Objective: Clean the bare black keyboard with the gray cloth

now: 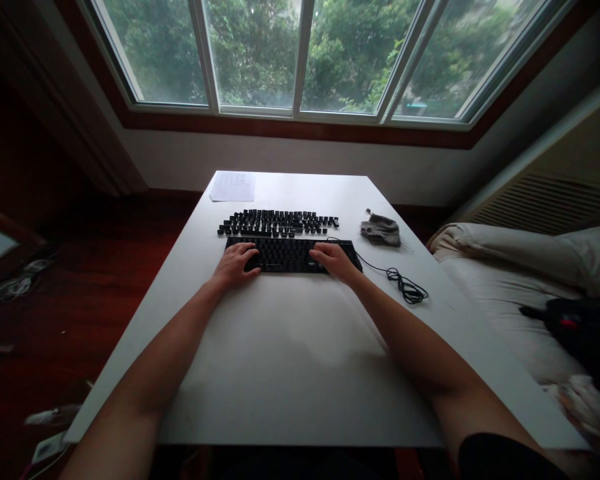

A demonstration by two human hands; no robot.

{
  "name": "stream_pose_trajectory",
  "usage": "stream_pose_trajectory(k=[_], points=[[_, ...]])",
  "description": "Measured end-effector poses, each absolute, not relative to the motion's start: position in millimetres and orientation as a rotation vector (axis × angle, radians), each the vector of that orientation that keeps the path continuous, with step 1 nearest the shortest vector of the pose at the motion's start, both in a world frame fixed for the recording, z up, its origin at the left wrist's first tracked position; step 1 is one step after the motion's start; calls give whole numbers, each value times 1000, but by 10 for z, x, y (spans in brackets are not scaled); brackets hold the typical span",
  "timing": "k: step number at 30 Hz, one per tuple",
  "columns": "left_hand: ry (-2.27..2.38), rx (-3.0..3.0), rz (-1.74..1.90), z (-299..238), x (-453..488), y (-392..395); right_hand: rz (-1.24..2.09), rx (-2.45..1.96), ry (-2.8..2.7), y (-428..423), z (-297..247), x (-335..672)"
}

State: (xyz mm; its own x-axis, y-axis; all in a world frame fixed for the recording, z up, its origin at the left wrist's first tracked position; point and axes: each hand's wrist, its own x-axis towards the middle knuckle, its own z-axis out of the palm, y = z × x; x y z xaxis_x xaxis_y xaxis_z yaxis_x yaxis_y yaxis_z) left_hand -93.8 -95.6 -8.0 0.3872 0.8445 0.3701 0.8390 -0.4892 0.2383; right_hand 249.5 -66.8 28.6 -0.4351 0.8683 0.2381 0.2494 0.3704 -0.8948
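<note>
A black keyboard [287,254] lies on the white table [290,360], past its middle. My left hand [236,262] rests on the keyboard's left end with fingers bent over its edge. My right hand [336,260] lies on the right part, fingers curled onto it. Just beyond the keyboard, rows of loose black keycaps [278,223] are laid out on the table. Whether either hand grips the keyboard or only rests on it is unclear.
The keyboard's black cable [405,285] coils to the right. A grey cloth [380,231] lies at the right, a sheet of paper [233,186] at the far left corner. A bed [520,293] stands right of the table, a window [300,53] beyond it.
</note>
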Motion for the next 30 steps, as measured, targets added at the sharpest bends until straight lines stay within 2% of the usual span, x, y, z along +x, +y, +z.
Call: stream_pose_trajectory(k=[4, 9, 14, 30], points=[[1574, 2606, 705, -87, -931, -952, 1561, -708, -1550, -647, 369, 2289], [1573, 2586, 702, -85, -918, -943, 1738, -635, -1400, -588, 301, 2125], [1570, 2597, 708, -80, -908, -945, 1753, -705, -1363, -560, 96, 2107], [1564, 2596, 703, -96, -910, -937, 1630, -730, -1418, -581, 77, 2227]])
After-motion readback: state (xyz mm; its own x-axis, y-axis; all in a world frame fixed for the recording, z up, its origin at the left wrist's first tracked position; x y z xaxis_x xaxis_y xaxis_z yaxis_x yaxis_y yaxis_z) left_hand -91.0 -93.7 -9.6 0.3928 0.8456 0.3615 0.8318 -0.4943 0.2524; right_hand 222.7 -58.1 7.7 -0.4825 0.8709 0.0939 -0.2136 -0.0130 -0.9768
